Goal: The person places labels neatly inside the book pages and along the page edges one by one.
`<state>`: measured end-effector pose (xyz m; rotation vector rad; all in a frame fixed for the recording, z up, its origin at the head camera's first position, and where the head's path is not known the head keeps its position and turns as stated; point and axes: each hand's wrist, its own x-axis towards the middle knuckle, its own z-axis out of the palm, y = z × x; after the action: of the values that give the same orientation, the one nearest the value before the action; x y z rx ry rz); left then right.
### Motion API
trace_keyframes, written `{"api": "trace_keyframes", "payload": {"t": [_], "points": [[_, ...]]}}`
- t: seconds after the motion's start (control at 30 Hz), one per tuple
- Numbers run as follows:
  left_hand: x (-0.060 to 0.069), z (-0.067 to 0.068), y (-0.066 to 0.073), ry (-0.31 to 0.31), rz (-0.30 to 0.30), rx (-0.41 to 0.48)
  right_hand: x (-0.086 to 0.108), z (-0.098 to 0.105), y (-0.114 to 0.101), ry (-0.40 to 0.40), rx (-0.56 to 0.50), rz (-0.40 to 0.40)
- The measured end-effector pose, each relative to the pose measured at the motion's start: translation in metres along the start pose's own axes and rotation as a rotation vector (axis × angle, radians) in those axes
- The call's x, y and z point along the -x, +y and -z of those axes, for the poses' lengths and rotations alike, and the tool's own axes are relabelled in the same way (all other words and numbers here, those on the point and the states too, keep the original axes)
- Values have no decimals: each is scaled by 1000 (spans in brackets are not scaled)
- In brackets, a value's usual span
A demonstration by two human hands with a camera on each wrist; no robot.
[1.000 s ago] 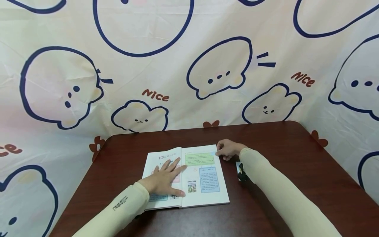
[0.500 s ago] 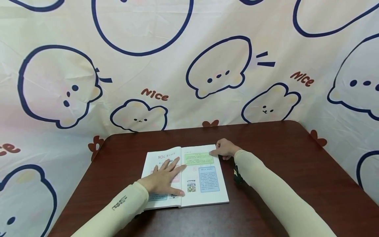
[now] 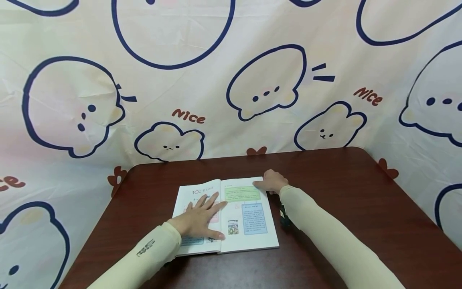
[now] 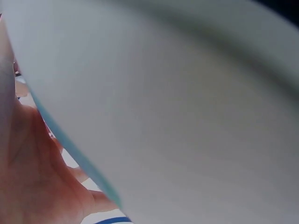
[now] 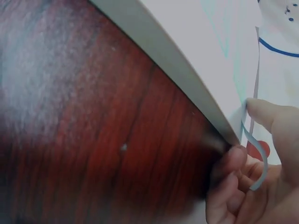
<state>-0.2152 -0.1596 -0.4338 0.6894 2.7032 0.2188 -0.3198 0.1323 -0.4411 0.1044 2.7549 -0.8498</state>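
An open book (image 3: 249, 243) with printed, coloured text boxes lies on the dark wooden table. Across its left page my left hand (image 3: 196, 220) rests flat with fingers spread; the thumb reaches past the fold. In the left wrist view, that hand (image 4: 39, 172) is partly covered by a large pale sheet close to the camera. My right hand (image 3: 273, 181) holds the book's top right corner, thumb on the page. The right wrist view shows the fingers curled at the corner's underside. A thin pale blue strip (image 5: 261, 163) curves out from under the thumb towards the palm.
Dark red-brown table (image 3: 325, 172) extends around the book on all sides. A pale cloth (image 3: 216, 88) with bear drawings hangs behind and beside the table. A small dark object (image 3: 286, 220) shows below the right wrist, partly hidden by the sleeve.
My right hand has shifted left, its thumb sliding from the book's edge onto the top corner of the right page. The left hand and the book have stayed in place.
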Motion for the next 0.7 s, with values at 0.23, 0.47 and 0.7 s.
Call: {"api": "trace_keyframes", "payload": {"t": [0.23, 0.47, 0.7], "points": [[0, -1, 0, 6, -6, 7, 3, 5, 3, -48, -31, 47], [2, -1, 0, 7, -2, 8, 6, 15, 9, -133, -115, 152], [3, -1, -1, 6, -9, 11, 8, 20, 10, -157, -116, 176]]}}
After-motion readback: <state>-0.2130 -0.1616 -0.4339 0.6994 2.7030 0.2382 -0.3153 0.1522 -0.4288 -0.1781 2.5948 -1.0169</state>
